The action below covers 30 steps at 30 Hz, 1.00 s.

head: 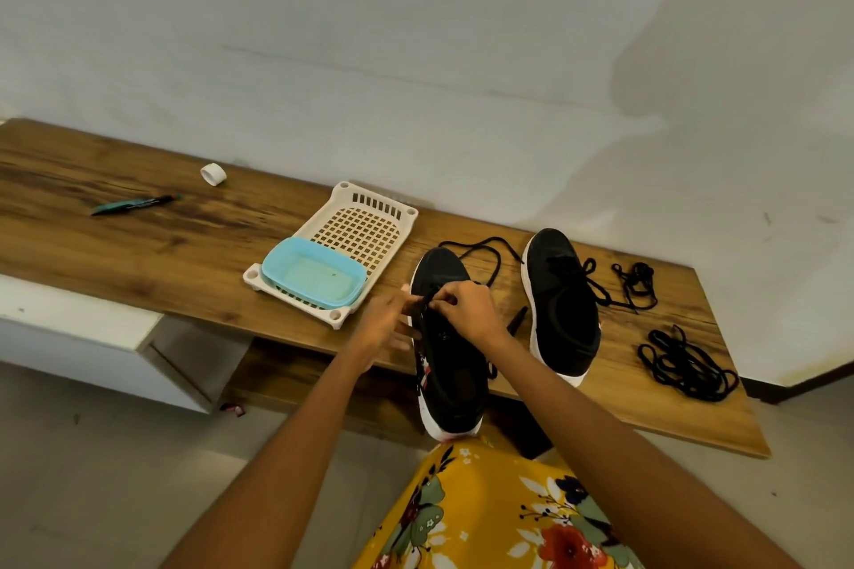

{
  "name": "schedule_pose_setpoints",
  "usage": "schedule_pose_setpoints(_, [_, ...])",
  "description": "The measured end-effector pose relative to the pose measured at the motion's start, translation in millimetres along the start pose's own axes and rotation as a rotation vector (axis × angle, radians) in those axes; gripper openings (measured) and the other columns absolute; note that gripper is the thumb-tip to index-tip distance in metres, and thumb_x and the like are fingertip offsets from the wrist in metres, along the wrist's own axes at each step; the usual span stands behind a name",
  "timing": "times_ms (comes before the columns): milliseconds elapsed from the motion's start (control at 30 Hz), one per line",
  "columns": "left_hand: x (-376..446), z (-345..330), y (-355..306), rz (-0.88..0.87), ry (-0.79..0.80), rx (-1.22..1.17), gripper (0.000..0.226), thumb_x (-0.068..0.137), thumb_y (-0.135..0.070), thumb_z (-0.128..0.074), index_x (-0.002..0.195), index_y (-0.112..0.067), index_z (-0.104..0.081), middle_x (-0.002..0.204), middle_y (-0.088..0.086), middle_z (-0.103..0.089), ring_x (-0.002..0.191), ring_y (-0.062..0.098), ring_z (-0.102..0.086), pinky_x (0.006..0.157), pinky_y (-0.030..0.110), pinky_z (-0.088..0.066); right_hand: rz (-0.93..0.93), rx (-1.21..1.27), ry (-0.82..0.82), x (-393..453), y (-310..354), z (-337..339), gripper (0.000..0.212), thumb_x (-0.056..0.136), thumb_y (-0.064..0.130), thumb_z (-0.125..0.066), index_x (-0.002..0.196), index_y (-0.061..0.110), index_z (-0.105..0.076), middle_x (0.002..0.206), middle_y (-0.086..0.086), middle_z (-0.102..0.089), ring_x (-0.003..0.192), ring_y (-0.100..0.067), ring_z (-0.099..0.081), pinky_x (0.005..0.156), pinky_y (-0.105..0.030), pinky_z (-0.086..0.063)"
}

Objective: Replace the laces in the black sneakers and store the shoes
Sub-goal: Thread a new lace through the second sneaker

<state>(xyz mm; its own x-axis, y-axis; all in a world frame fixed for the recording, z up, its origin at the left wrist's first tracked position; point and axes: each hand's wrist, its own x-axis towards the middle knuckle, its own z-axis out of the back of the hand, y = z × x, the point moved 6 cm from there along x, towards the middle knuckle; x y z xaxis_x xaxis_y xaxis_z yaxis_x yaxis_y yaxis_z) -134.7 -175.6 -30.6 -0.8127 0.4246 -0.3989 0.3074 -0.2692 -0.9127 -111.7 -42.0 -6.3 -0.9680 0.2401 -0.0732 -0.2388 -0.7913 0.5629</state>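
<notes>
Two black sneakers with white soles stand on the wooden table (185, 254). The near sneaker (450, 383) juts over the table's front edge. My left hand (386, 326) holds its left side by the eyelets. My right hand (466, 310) pinches a black lace at the eyelets; that lace (490, 252) loops out beyond the toe. The second sneaker (561, 305) stands to the right, with a lace still threaded in it. Two loose bundles of black lace lie further right, one small (637, 282) and one larger (684, 365).
A white slotted basket (369, 224) sits left of the shoes with a light blue tub (314, 275) in its near end. A green marker (134, 204) and a roll of white tape (213, 174) lie at the far left. A wall stands close behind.
</notes>
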Motion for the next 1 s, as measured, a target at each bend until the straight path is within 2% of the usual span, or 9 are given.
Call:
schedule_pose_setpoints(100, [9, 2, -8, -0.094, -0.081, 0.237, 0.010, 0.095, -0.020, -0.052, 0.099, -0.021, -0.061, 0.097, 0.004, -0.066, 0.068, 0.017, -0.068, 0.051, 0.024, -0.054, 0.022, -0.036, 0.007, 4, 1, 1, 0.014, 0.088, 0.019, -0.064, 0.097, 0.012, -0.072, 0.098, -0.004, -0.071, 0.091, -0.017, -0.064, 0.083, -0.032, -0.051])
schedule_pose_setpoints(200, [14, 0, -11, -0.160, -0.165, 0.354, 0.010, 0.092, -0.023, -0.058, 0.084, -0.029, -0.061, 0.086, -0.004, -0.066, 0.067, 0.015, -0.066, 0.062, 0.035, -0.057, -0.016, 0.011, 0.023, 5, -5, 5, 0.015, 0.087, 0.019, -0.066, 0.100, 0.013, -0.065, 0.095, -0.004, -0.069, 0.089, -0.015, -0.064, 0.081, -0.033, -0.053])
schedule_pose_setpoints(300, [15, 4, -24, -0.258, -0.244, 0.515, 0.008, 0.094, -0.028, -0.054, 0.089, -0.025, -0.059, 0.088, -0.006, -0.063, 0.078, 0.013, -0.063, 0.074, 0.034, -0.053, 0.007, 0.180, 0.063, 5, -2, 17, 0.030, 0.088, 0.020, -0.064, 0.117, 0.012, -0.059, 0.102, -0.001, -0.063, 0.095, -0.013, -0.060, 0.073, -0.016, -0.046])
schedule_pose_setpoints(367, [16, 8, -39, -0.330, -0.300, 0.510, 0.013, 0.095, -0.026, -0.052, 0.097, -0.017, -0.061, 0.090, -0.006, -0.060, 0.084, 0.012, -0.057, 0.074, 0.030, -0.045, 0.057, 0.207, 0.097, 8, 6, 28, 0.033, 0.090, 0.026, -0.061, 0.121, 0.013, -0.061, 0.102, 0.001, -0.061, 0.091, -0.010, -0.056, 0.068, -0.012, -0.039])
schedule_pose_setpoints(467, [16, 2, -66, -0.438, -0.269, 0.489, 0.013, 0.093, -0.022, -0.055, 0.096, -0.012, -0.063, 0.090, -0.002, -0.062, 0.087, 0.015, -0.057, 0.077, 0.033, -0.047, 0.141, 0.121, 0.135, 17, 20, 34, 0.025, 0.089, 0.029, -0.063, 0.093, 0.007, -0.071, 0.077, -0.012, -0.065, 0.066, -0.020, -0.051, 0.061, -0.029, -0.036])
schedule_pose_setpoints(600, [13, 3, -75, -0.401, -0.286, 0.153, 0.018, 0.096, -0.020, -0.050, 0.105, -0.008, -0.060, 0.098, 0.003, -0.059, 0.091, 0.016, -0.057, 0.083, 0.028, -0.046, 0.082, 0.168, 0.087, 26, 38, 59, 0.016, 0.090, 0.026, -0.062, 0.083, 0.014, -0.072, 0.067, -0.001, -0.062, 0.064, -0.015, -0.053, 0.063, -0.028, -0.042])
schedule_pose_setpoints(700, [16, -14, -56, -0.301, -0.050, 0.127, 0.026, 0.099, -0.012, -0.043, 0.120, -0.008, -0.057, 0.109, 0.004, -0.059, 0.100, 0.013, -0.057, 0.081, 0.016, -0.046, 0.125, 0.292, -0.018, 32, 62, 95, 0.018, 0.090, 0.023, -0.064, 0.092, 0.008, -0.072, 0.078, -0.005, -0.068, 0.067, -0.011, -0.059, 0.069, -0.024, -0.052])
schedule_pose_setpoints(767, [21, -22, -40, -0.250, 0.028, 0.250, 0.026, 0.095, -0.005, -0.048, 0.116, -0.011, -0.062, 0.117, 0.005, -0.061, 0.110, 0.014, -0.055, 0.090, 0.019, -0.042, 0.146, 0.429, -0.119, 37, 76, 125, 0.018, 0.088, 0.021, -0.066, 0.094, 0.006, -0.073, 0.085, -0.007, -0.071, 0.067, -0.007, -0.061, 0.070, -0.018, -0.053])
schedule_pose_setpoints(1000, [25, -14, -37, -0.218, -0.187, 0.311, 0.022, 0.090, -0.020, -0.061, 0.106, -0.007, -0.069, 0.101, 0.008, -0.070, 0.091, 0.015, -0.062, 0.082, 0.023, -0.046, 0.262, 0.937, -0.466, 40, 101, 233, 0.013, 0.087, 0.015, -0.067, 0.095, 0.005, -0.071, 0.074, -0.001, -0.063, 0.064, -0.007, -0.059, 0.074, -0.023, -0.056])
